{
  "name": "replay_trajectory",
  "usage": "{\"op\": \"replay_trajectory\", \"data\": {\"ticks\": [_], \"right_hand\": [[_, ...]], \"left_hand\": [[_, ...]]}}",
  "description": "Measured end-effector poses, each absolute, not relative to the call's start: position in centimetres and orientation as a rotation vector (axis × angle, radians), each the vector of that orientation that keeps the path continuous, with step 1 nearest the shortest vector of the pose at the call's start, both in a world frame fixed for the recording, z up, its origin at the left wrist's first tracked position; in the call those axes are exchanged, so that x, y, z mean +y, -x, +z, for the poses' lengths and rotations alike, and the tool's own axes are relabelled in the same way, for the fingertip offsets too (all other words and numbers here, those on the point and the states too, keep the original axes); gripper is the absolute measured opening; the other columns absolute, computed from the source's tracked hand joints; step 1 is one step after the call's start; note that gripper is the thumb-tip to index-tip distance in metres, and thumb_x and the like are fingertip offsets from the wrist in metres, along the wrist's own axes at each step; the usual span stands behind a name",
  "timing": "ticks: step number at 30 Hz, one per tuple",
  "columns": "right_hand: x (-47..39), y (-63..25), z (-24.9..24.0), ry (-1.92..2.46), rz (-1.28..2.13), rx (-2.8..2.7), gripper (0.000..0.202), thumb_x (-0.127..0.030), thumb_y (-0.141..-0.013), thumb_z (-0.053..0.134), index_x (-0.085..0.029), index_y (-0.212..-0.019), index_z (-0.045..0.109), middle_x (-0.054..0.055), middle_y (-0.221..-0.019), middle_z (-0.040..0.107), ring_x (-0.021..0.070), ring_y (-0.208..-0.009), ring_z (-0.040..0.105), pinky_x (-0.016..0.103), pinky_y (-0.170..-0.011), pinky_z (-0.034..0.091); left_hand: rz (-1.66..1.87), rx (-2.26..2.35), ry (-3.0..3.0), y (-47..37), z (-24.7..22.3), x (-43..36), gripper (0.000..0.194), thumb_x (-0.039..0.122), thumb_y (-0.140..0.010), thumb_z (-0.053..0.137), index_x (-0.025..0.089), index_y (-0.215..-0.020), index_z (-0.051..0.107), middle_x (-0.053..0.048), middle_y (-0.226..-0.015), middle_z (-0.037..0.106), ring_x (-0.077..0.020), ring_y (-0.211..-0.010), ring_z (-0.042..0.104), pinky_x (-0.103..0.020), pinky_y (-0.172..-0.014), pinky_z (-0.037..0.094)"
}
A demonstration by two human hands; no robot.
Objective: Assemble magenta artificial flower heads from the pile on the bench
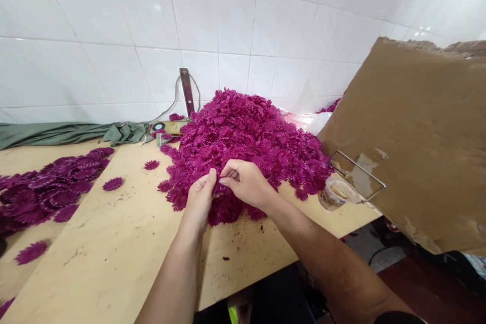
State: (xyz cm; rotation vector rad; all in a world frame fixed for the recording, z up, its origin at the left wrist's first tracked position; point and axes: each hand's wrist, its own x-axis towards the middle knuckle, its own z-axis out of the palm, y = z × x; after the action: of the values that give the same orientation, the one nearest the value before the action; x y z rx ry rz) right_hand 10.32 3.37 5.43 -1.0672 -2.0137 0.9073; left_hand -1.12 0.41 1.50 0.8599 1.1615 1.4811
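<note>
A tall heap of magenta flower-shaped pieces [243,131] stands on the light wooden table [125,243] against the tiled wall. At the heap's front edge, my left hand [203,192] and my right hand [245,182] are close together with their fingers pinched. Between them shows a bit of magenta flower piece, which blends with the heap behind, so its outline is hard to make out. More flat magenta flowers [56,187] lie spread at the left, and single flowers [113,184] lie between the two groups.
At the right, a large brown cardboard sheet [417,136] leans beside a clear cup [337,193] and a metal wire frame [364,169]. Green cloth [72,133] lies along the wall. A dark red upright bar [187,91] stands behind a yellowish object [172,127].
</note>
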Motion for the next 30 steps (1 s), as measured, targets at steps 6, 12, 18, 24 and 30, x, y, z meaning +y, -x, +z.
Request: {"op": "replay_trajectory", "data": {"ticks": [6, 12, 18, 24, 30], "right_hand": [[3.7, -10.2, 5.0, 1.219, 0.475, -1.988, 0.014, -0.014, -0.076, 0.047, -0.018, -0.063, 0.049, -0.002, -0.061, 0.050, 0.0103, -0.057, 0.043, 0.024, -0.059, 0.032], [4.6, -9.2, 5.5, 1.223, 0.436, -1.896, 0.014, -0.014, -0.073, 0.048, -0.019, -0.061, 0.044, -0.002, -0.063, 0.049, 0.0113, -0.060, 0.043, 0.024, -0.061, 0.031], [5.1, -8.7, 6.1, 1.138, 0.552, -1.950, 0.013, -0.015, -0.076, 0.047, -0.018, -0.064, 0.044, -0.002, -0.064, 0.048, 0.0105, -0.061, 0.042, 0.024, -0.061, 0.031], [4.3, -11.2, 6.7, 0.896, 0.811, -2.382, 0.022, -0.030, -0.083, 0.044, -0.019, -0.065, 0.038, -0.004, -0.060, 0.040, 0.0090, -0.056, 0.036, 0.023, -0.056, 0.029], [3.8, -11.9, 6.6, 0.683, 0.952, -2.317, 0.024, -0.028, -0.084, 0.037, -0.019, -0.061, 0.035, -0.004, -0.060, 0.035, 0.0089, -0.058, 0.035, 0.023, -0.058, 0.031]], "left_hand": [[1.538, 1.129, -0.981, 0.7, 1.8, 0.4, 0.035, 0.041, -0.049, 0.076, 0.015, -0.063, 0.058, 0.005, -0.056, 0.054, -0.0067, -0.054, 0.044, -0.020, -0.055, 0.036], [1.632, 1.115, -0.932, 0.4, 1.6, 1.3, 0.033, 0.041, -0.053, 0.073, 0.014, -0.060, 0.056, 0.005, -0.053, 0.054, -0.0061, -0.050, 0.043, -0.019, -0.053, 0.033], [1.667, 1.075, -0.835, 1.0, 1.7, 1.4, 0.035, 0.044, -0.054, 0.073, 0.015, -0.059, 0.055, 0.005, -0.051, 0.052, -0.0054, -0.048, 0.041, -0.019, -0.050, 0.031], [1.635, 1.008, -0.831, 1.4, 1.9, 0.5, 0.041, 0.050, -0.050, 0.074, 0.015, -0.065, 0.059, 0.005, -0.054, 0.053, -0.0094, -0.059, 0.049, -0.022, -0.064, 0.040], [1.641, 1.063, -1.045, 0.1, 2.3, 0.2, 0.039, 0.052, -0.057, 0.069, 0.016, -0.059, 0.053, 0.006, -0.056, 0.048, -0.0076, -0.056, 0.042, -0.021, -0.058, 0.037]]}}
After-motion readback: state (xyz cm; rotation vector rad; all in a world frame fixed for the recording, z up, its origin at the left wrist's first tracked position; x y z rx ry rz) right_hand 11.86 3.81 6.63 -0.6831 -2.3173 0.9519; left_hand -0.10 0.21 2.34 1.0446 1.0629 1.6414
